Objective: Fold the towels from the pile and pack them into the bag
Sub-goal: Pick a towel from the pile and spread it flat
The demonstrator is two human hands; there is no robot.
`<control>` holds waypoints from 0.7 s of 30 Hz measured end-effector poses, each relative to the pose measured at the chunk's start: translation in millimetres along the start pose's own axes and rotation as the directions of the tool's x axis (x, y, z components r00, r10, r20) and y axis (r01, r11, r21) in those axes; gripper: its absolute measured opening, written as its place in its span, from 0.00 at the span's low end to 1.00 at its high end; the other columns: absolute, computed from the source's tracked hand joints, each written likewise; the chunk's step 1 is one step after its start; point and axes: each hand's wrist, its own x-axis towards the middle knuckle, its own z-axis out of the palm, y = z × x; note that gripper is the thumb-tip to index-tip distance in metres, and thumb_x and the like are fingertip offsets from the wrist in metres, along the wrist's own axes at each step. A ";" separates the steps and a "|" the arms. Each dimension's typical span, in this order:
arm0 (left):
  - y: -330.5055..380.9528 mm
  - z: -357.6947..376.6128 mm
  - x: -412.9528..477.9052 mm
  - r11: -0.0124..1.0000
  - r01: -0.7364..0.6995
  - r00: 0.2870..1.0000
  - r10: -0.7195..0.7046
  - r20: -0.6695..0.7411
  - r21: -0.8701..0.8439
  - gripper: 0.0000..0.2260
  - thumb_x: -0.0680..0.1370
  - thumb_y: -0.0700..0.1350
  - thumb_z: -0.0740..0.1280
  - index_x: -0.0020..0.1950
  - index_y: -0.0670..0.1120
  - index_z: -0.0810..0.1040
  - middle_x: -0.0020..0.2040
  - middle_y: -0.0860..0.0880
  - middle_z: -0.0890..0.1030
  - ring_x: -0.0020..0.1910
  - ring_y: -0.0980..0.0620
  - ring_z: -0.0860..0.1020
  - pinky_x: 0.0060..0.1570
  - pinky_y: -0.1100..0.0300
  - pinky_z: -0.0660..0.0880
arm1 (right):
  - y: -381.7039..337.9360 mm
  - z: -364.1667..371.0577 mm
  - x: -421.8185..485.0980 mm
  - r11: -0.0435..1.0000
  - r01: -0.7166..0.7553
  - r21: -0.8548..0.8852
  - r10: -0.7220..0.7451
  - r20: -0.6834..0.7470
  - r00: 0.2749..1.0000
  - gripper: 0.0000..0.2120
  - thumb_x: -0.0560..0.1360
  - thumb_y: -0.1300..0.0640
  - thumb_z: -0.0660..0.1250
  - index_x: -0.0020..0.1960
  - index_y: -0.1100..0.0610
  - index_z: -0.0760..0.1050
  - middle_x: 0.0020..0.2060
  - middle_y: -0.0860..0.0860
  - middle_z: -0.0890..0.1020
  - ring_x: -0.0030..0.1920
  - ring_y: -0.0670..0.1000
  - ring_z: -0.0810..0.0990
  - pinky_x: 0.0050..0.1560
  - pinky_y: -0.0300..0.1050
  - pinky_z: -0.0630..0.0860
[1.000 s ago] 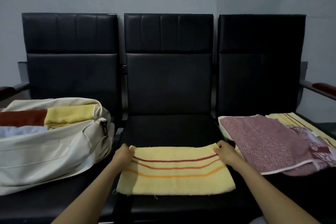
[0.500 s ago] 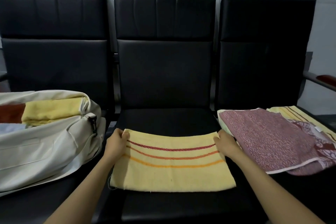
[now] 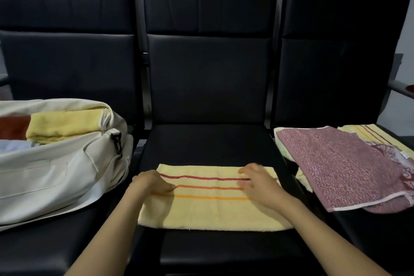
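Mid-fold on the yellow striped towel (image 3: 212,210), flat on the middle seat (image 3: 208,141) at 6 o'clock. Left hand (image 3: 154,182) laid flat on its 9 o'clock end, fingers straight along the stripes. Right hand (image 3: 257,184) blurred, fingers loosely spread over the 3 o'clock end, apparently pinching nothing.

Looks like smoothing ahead of the next fold. Press outward from the centre and square the edges. Then carry one short end over the other, matching stripes and corners. Keep it compact enough to sit beside the folded yellow towel (image 3: 65,125) in the cream bag (image 3: 56,175) at 9 o'clock. Maroon patterned towel (image 3: 342,168) topping the pile at 3 o'clock.
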 end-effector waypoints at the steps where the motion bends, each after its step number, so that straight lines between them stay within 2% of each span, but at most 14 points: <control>1: -2.8 -2.1 0.3 1.000 -0.014 1.000 0.014 0.011 -0.017 0.34 0.72 0.64 0.67 0.69 0.42 0.68 0.67 0.45 0.73 0.66 0.44 0.72 0.65 0.54 0.69 | -6.7 2.0 -5.2 0.998 0.037 0.054 -0.043 0.114 0.993 0.22 0.80 0.47 0.61 0.72 0.49 0.66 0.69 0.44 0.65 0.70 0.46 0.62 0.71 0.42 0.62; 4: -9.8 -6.9 3.5 0.980 -0.060 0.997 0.050 -0.054 -0.190 0.26 0.75 0.57 0.68 0.65 0.40 0.72 0.63 0.43 0.76 0.62 0.44 0.74 0.57 0.56 0.71 | -13.6 7.3 -10.9 0.982 0.179 -0.060 -0.152 0.315 0.937 0.27 0.79 0.41 0.59 0.76 0.43 0.59 0.75 0.43 0.57 0.76 0.46 0.52 0.75 0.46 0.51; 6: -11.0 -11.5 3.3 0.936 -0.114 0.986 0.064 -0.155 -0.334 0.22 0.77 0.54 0.67 0.63 0.38 0.72 0.61 0.40 0.76 0.60 0.42 0.74 0.49 0.56 0.68 | -12.2 10.9 -6.7 0.970 0.192 -0.149 -0.123 0.381 0.916 0.31 0.77 0.36 0.58 0.77 0.40 0.52 0.77 0.42 0.49 0.77 0.47 0.43 0.76 0.53 0.43; 9: -15.6 -18.9 -0.5 0.802 -0.258 0.947 0.100 -0.304 -0.539 0.19 0.78 0.49 0.68 0.62 0.39 0.67 0.61 0.42 0.75 0.56 0.44 0.74 0.48 0.56 0.66 | -13.8 27.1 1.2 0.944 0.202 -0.261 -0.071 0.437 0.897 0.38 0.73 0.27 0.48 0.77 0.39 0.39 0.77 0.43 0.38 0.76 0.48 0.32 0.74 0.61 0.33; 12: -18.5 -31.3 -13.2 0.614 -0.440 0.897 0.258 -0.360 -0.655 0.16 0.79 0.45 0.66 0.67 0.48 0.71 0.60 0.49 0.74 0.57 0.50 0.74 0.52 0.60 0.69 | -16.1 42.1 9.0 0.928 0.231 -0.292 -0.098 0.409 0.907 0.42 0.65 0.24 0.35 0.76 0.38 0.33 0.76 0.43 0.33 0.74 0.48 0.28 0.71 0.63 0.29; 15: -6.4 -44.3 -34.3 0.359 -0.437 0.875 0.383 -0.296 -0.825 0.11 0.79 0.42 0.66 0.60 0.51 0.78 0.58 0.48 0.79 0.55 0.51 0.78 0.49 0.61 0.76 | -19.5 50.6 19.1 0.923 0.239 -0.301 -0.123 0.358 0.925 0.40 0.68 0.25 0.35 0.76 0.39 0.33 0.76 0.43 0.34 0.74 0.49 0.28 0.71 0.64 0.29; 17: 10.6 -43.8 -45.9 0.252 -0.377 0.865 0.440 -0.242 -0.891 0.13 0.78 0.40 0.67 0.62 0.50 0.78 0.58 0.48 0.79 0.53 0.51 0.81 0.45 0.60 0.79 | -26.6 54.7 23.9 0.927 0.236 -0.292 -0.128 0.345 0.930 0.41 0.68 0.25 0.35 0.77 0.40 0.35 0.76 0.44 0.35 0.75 0.50 0.29 0.71 0.64 0.30; 19: 31.4 -36.2 -55.3 0.199 -0.341 0.831 0.521 -0.195 -0.919 0.16 0.77 0.37 0.67 0.64 0.48 0.76 0.58 0.46 0.79 0.51 0.50 0.81 0.44 0.58 0.80 | -29.9 57.8 31.1 0.934 0.242 -0.264 -0.139 0.353 0.925 0.43 0.69 0.25 0.38 0.78 0.44 0.41 0.77 0.46 0.38 0.76 0.51 0.31 0.72 0.63 0.31; 20: 41.8 -30.9 -58.6 0.202 -0.337 0.810 0.561 -0.174 -0.920 0.17 0.77 0.37 0.67 0.65 0.48 0.75 0.59 0.45 0.79 0.51 0.50 0.81 0.46 0.56 0.80 | -30.6 56.7 34.0 0.945 0.243 -0.219 -0.155 0.355 0.922 0.41 0.73 0.27 0.45 0.79 0.46 0.46 0.78 0.47 0.42 0.77 0.52 0.35 0.74 0.61 0.34; 21: 50.9 -25.7 -61.2 0.214 -0.336 0.793 0.590 -0.153 -0.917 0.18 0.77 0.36 0.68 0.65 0.48 0.75 0.59 0.44 0.79 0.52 0.48 0.81 0.49 0.54 0.80 | -29.8 54.6 37.0 0.964 0.233 -0.129 -0.180 0.329 0.927 0.35 0.77 0.34 0.54 0.78 0.50 0.54 0.78 0.49 0.50 0.78 0.53 0.43 0.76 0.58 0.40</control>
